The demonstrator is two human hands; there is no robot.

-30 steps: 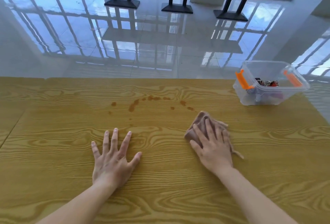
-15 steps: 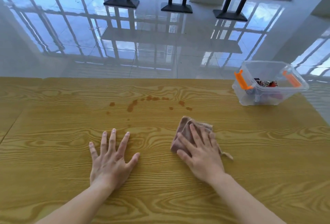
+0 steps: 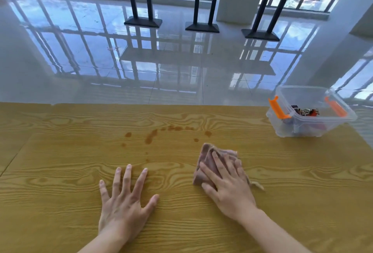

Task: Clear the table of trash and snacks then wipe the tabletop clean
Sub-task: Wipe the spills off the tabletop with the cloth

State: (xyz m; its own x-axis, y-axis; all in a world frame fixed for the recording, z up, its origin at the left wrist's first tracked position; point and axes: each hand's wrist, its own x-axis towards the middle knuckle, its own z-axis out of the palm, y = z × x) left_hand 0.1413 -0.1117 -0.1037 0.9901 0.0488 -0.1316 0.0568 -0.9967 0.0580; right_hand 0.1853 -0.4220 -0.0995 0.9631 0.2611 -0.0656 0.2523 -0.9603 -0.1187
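My right hand (image 3: 228,188) presses flat on a crumpled pinkish-brown cloth (image 3: 206,158) on the wooden table (image 3: 60,172). The cloth's front half is hidden under my fingers. Brown stains (image 3: 150,137) dot the tabletop just beyond and left of the cloth, apart from it. My left hand (image 3: 125,204) lies palm down on the bare wood, fingers spread, holding nothing. A clear plastic box (image 3: 310,111) with orange latches stands at the far right edge, with snack wrappers inside.
The table's far edge runs across the middle of the view, with a glossy tiled floor beyond. A long counter on black pedestal legs (image 3: 143,20) stands by the windows. A seam (image 3: 12,162) crosses the tabletop at the left.
My right hand has slid the cloth leftward along the table, closer to the stains. My left hand has stayed in place. The view has tilted upward.
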